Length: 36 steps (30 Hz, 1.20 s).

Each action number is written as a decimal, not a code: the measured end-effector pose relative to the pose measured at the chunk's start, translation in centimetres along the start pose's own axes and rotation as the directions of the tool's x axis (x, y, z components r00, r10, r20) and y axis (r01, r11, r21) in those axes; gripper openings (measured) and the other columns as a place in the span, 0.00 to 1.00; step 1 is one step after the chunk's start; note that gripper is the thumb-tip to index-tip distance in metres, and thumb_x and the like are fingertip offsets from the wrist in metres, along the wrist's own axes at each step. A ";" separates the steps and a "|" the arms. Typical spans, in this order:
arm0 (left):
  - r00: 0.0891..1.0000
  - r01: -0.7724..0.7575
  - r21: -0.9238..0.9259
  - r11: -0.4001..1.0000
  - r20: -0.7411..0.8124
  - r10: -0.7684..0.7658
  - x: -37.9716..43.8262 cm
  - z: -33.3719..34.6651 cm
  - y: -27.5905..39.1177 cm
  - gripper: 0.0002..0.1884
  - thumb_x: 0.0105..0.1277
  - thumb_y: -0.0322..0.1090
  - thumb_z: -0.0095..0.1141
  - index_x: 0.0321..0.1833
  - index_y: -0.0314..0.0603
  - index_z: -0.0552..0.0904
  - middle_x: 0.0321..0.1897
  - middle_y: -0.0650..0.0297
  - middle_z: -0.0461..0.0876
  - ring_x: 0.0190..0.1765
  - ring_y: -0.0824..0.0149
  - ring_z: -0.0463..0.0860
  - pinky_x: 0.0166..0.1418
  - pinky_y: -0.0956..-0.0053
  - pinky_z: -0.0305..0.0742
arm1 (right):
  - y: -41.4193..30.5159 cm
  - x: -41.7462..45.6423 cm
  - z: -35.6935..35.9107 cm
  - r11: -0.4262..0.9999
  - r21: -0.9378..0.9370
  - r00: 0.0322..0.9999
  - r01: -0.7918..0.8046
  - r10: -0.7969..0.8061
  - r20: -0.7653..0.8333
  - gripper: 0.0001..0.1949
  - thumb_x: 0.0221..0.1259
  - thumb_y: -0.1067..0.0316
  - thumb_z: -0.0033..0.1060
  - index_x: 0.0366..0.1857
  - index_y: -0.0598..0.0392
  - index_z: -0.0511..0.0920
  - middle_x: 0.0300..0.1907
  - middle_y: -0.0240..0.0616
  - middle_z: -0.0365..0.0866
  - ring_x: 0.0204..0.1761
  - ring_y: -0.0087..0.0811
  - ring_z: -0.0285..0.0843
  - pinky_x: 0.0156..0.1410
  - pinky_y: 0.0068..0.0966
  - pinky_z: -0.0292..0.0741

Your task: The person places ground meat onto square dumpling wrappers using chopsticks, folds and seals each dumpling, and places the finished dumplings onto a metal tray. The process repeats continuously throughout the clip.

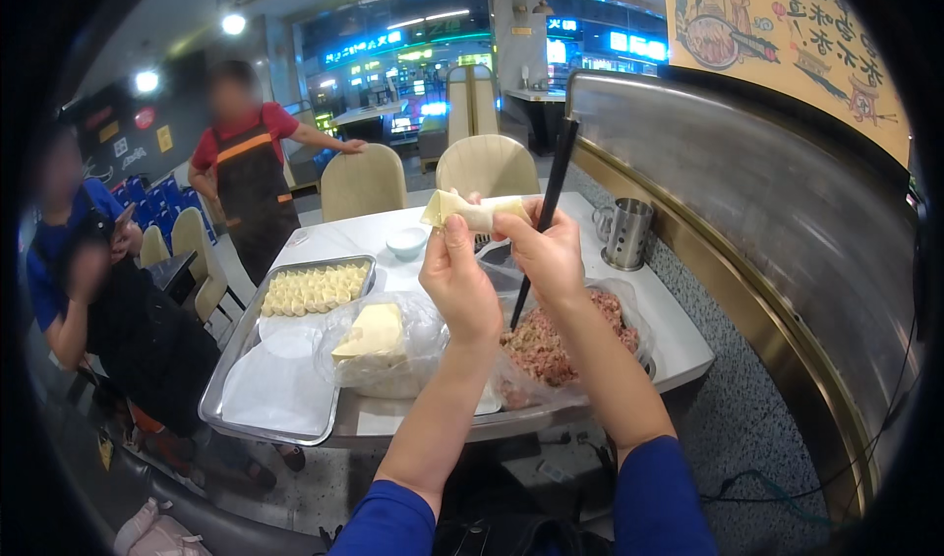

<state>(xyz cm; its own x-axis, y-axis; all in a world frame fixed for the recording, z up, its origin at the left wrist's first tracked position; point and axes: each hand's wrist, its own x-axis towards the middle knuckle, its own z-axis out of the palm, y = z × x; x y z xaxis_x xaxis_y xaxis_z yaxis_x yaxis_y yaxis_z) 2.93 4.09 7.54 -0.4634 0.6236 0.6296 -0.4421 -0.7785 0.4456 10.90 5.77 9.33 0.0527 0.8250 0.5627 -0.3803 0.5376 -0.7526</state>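
Above the table, a folded dough wrapper [476, 213] is pinched between my left hand [462, 279] and my right hand [547, 250]. My right hand also holds dark chopsticks [562, 172], whose lower ends reach the minced meat [542, 346] in a plastic bag. Left of my forearms, a stack of pale wrappers [370, 331] lies in another plastic bag. Rows of folded dumplings [316, 288] fill the far part of a metal tray [371, 270]. Whether filling is inside the held wrapper cannot be seen.
A white bowl [406, 242] and a perforated metal holder [628, 233] stand on the white table [682, 335]. White paper sheets [276, 383] lie in a near tray. Two chairs face the far edge. One person [254, 165] stands beyond, another [110, 283] at left. A metal-faced partition [737, 187] borders the right.
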 end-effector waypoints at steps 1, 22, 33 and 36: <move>1.000 0.004 0.048 0.999 0.012 -0.004 0.2 -0.7 -0.1 0.15 0.74 0.39 0.47 0.52 0.33 0.77 0.50 0.58 0.79 0.52 0.69 0.78 0.57 0.72 0.71 | -0.1 0.0 0.0 0.999 -0.029 1.000 -0.015 0.016 0.017 0.07 0.54 0.73 0.64 0.32 0.64 0.78 0.29 0.35 0.81 0.28 0.18 0.76 0.34 0.15 0.71; 0.708 -0.626 0.551 0.551 0.698 0.107 2.3 -4.4 3.4 0.11 0.55 0.19 0.59 0.40 0.36 0.84 0.31 0.60 0.76 0.33 0.65 0.79 0.37 0.76 0.73 | -1.9 1.0 -3.0 0.926 -0.232 0.915 -0.297 0.345 0.208 0.09 0.51 0.65 0.70 0.28 0.58 0.81 0.24 0.30 0.79 0.21 0.13 0.67 0.24 0.13 0.58; 0.748 -0.113 0.774 0.623 0.479 -0.459 4.6 -4.8 3.9 0.04 0.64 0.25 0.58 0.38 0.30 0.81 0.28 0.64 0.82 0.27 0.78 0.77 0.31 0.82 0.75 | -2.1 0.1 -2.0 0.720 -0.684 0.925 0.116 0.172 0.338 0.12 0.47 0.64 0.69 0.25 0.64 0.80 0.17 0.33 0.73 0.21 0.20 0.68 0.26 0.24 0.66; 0.710 -0.052 0.769 0.637 0.477 -0.518 5.3 -5.2 3.6 0.06 0.63 0.28 0.60 0.37 0.32 0.79 0.25 0.66 0.80 0.26 0.79 0.77 0.28 0.84 0.73 | -2.9 -0.5 -1.7 0.700 -0.699 0.892 0.150 0.209 0.401 0.11 0.47 0.64 0.68 0.26 0.63 0.80 0.17 0.33 0.73 0.21 0.21 0.67 0.27 0.24 0.66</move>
<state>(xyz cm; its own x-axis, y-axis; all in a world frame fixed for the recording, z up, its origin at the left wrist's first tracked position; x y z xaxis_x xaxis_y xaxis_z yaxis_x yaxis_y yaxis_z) -5.07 4.99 9.20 0.2659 0.8119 0.5198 0.3336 -0.5834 0.7405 13.55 4.11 10.69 -0.4024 0.7785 0.4818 0.3868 0.6215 -0.6812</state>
